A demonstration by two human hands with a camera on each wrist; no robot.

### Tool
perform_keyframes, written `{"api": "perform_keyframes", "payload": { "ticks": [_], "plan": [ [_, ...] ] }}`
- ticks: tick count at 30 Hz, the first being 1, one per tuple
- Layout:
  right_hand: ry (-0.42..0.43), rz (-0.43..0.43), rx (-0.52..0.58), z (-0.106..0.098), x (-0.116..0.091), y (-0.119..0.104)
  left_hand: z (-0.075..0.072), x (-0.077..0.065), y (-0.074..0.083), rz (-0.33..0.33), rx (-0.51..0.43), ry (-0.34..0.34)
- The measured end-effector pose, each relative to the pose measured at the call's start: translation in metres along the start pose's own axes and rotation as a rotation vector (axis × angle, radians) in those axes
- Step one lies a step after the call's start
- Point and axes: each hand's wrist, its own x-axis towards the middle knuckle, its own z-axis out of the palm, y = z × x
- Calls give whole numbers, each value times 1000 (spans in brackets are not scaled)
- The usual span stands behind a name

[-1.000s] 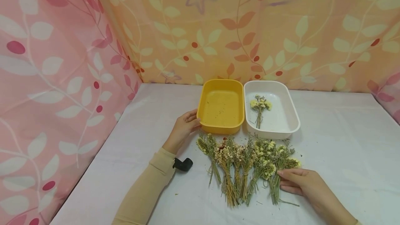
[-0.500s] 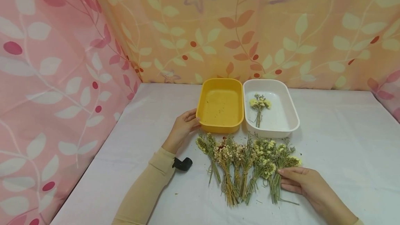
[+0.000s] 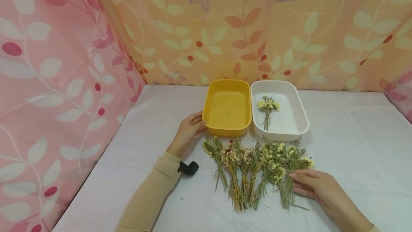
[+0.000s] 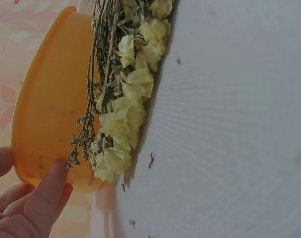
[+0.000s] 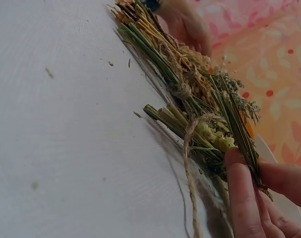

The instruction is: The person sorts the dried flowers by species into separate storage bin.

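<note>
In the head view my left hand (image 3: 186,133) rests against the near left corner of a yellow plastic tray (image 3: 210,130). The left wrist view shows its fingertips touching the tray's outer wall (image 4: 46,114), beside a bunch of pale yellow dried flowers (image 4: 123,119). At the right end of a row of dried flower bunches, my right hand (image 3: 317,187) pinches the stems of one dried flower bunch (image 3: 304,163) between thumb and fingers. In the right wrist view, these green stems (image 5: 237,131) slant up over neighbouring stems and a loose twine end (image 5: 190,173).
A white tray (image 3: 294,126) stands right of the yellow one, with one yellow-flowered bunch (image 3: 267,110) inside. Several tied bunches (image 3: 239,174) lie in front of both trays. A black curved piece (image 3: 190,168) sits at the left wrist. Patterned cloth hangs behind and at the left.
My right hand has shifted slightly to the right, drawing the pinched stems a little away from the neighbouring bunch. The left hand stays against the yellow tray.
</note>
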Motion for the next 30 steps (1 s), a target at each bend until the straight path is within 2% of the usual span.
{"api": "perform_keyframes", "payload": {
  "ticks": [6,15,20,27,30],
  "plan": [
    [-6,-17,24,-1,-2,-1,0,1,0,8,9,-9],
    [-70,-44,65,-7,-8,-6,0,1,0,3,6,-9],
    [-54,-54,56,-7,-8,-8,0,2,0,-1,-4,-8],
    [-37,-154,57,-6,-13,-8,0,0,0,9,2,-10],
    [-21,-168,44,-6,-15,-9,0,0,-1,21,6,-8]
  ]
}}
